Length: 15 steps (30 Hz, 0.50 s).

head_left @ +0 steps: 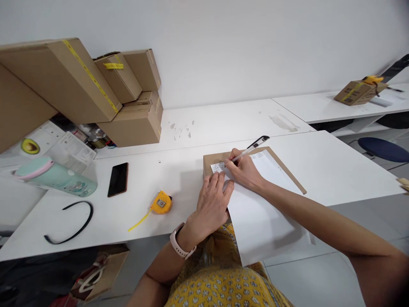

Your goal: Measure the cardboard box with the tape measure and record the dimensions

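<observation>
My right hand [243, 171] is closed around a clear pen with a black cap [251, 149]; the pen tip rests on a white sheet of paper [265, 213]. The sheet lies over a flat cardboard box [284, 168] on the white table [335, 166] and hangs past the table's near edge. My left hand [213, 204] lies flat on the sheet with fingers stretched out, just left of the pen tip. There is a pale watch on that wrist.
A yellow tape measure [160, 204] with its tape pulled out, a black phone [118, 179], a black curved band [70, 224] and a mint bottle [54, 177] lie to the left. Stacked cardboard boxes [128, 102] fill the back left. Another box [359, 91] sits far right.
</observation>
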Available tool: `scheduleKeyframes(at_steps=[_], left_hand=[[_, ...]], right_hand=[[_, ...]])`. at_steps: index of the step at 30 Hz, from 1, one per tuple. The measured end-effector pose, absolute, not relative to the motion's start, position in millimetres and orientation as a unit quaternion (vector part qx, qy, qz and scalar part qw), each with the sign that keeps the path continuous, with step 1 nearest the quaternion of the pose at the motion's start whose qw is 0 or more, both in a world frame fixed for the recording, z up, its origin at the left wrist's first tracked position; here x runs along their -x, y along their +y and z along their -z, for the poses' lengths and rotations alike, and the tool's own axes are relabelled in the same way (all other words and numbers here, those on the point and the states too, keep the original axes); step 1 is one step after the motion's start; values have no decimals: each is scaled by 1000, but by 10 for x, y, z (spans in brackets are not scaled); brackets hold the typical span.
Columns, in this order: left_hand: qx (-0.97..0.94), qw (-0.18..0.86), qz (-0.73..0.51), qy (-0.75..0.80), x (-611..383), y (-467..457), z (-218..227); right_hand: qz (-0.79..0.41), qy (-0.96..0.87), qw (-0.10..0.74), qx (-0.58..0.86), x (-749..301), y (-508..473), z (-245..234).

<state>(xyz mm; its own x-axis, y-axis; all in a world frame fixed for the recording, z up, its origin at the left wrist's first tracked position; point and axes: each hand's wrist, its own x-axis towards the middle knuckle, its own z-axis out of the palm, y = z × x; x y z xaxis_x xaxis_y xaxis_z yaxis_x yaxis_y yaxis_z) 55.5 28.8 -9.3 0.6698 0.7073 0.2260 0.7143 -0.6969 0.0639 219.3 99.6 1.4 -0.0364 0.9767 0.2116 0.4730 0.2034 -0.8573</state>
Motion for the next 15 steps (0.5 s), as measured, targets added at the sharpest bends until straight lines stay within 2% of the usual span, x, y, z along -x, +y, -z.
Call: scheduleKeyframes(at_steps=[15], left_hand=[[912,9,120,-392,-551,302,102]], right_hand=[[-300,-651,421,556,-2201,1007,-15]])
